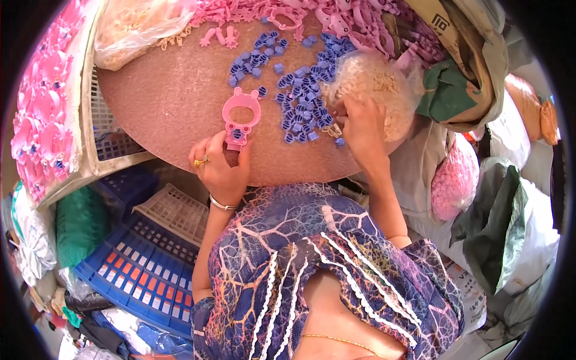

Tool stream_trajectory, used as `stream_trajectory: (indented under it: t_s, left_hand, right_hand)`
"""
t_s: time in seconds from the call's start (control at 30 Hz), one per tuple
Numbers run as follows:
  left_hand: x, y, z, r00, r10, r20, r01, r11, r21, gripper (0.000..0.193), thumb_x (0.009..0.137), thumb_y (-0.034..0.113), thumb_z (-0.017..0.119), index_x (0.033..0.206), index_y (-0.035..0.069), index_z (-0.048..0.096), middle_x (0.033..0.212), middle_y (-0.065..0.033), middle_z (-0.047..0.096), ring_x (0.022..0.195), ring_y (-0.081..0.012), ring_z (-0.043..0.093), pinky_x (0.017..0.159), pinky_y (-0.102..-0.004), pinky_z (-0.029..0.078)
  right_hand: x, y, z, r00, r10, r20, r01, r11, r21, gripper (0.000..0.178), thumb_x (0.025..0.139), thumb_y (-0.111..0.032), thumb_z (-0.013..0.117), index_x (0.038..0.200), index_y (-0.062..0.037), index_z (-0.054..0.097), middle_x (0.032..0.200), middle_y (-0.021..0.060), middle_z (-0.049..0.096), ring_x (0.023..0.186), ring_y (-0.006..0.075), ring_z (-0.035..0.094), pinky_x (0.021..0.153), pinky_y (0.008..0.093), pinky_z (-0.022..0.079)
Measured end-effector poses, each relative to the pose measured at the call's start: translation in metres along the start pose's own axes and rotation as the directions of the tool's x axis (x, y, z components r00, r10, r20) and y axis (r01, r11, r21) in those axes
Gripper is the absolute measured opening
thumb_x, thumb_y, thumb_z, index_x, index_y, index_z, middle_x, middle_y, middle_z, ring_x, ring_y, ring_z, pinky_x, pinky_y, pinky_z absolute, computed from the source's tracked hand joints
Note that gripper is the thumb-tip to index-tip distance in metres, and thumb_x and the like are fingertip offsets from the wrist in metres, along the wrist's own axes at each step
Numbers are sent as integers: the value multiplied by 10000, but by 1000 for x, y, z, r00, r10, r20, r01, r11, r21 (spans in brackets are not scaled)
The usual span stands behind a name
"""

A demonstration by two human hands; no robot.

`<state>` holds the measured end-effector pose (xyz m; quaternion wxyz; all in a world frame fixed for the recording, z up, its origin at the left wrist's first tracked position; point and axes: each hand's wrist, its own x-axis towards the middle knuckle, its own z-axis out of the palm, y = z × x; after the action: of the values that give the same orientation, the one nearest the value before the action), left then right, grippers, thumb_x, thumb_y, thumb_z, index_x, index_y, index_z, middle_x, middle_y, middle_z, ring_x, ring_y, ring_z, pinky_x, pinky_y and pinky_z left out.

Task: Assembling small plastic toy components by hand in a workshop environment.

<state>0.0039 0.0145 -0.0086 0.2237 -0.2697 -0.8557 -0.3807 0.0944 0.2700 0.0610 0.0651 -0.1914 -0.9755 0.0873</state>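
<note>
Seen from the middle of the desk (174, 102), the rounded near edge curved past six o'clock, close to the patterned dress (288, 228). The left hand (217, 168), at seven o'clock, had its grip closed on the lower end of a pink bear-shaped frame (243, 101), which lay just toward seven from the middle with a small blue piece on its body. The widest stretch of visible top ran from eight to ten. The right hand (363, 129), at four, touched a clear bag of cream pieces (390, 84); whether its grip pinched one, I could not tell. Loose blue pieces (306, 99) stood in the way between the hands, spreading toward twelve. Heaped pink pieces (354, 24) blocked the far side from twelve to two, and another clear bag (132, 30) sat at ten. Beyond the edge stood a white crate (126, 149) at nine, a blue crate (144, 270) at seven and a beige sack (486, 78) at three.
</note>
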Motion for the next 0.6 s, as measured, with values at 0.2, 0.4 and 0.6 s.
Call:
stream_trajectory:
  t_s: [0.2,0.4,0.6]
  left_hand:
    - [1,3,-5,1000,-17,2,17,1000,20,528,675,187,891,1106,63,613,935,-108,656,898,-304,610,858,-430,427]
    - [0,4,-3,999,15,-46,-20,995,-101,513,653,158,881,1091,68,630,941,-99,654,887,-301,606,840,-426,441]
    - [0,6,-5,998,19,-61,-26,994,-106,522,643,133,848,1105,60,617,981,-77,655,915,-269,609,884,-431,430]
  right_hand:
    - [6,-23,-13,992,124,-21,-89,813,575,154,878,16,640,1005,-52,696,905,55,675,837,185,636,751,327,487]
    - [14,-65,-4,974,2,229,-225,175,958,113,933,12,635,1038,7,676,943,27,690,866,106,676,768,232,531]
    - [14,-101,3,879,-169,446,-447,35,894,279,931,9,629,1206,-6,674,937,25,690,848,88,664,761,214,526]
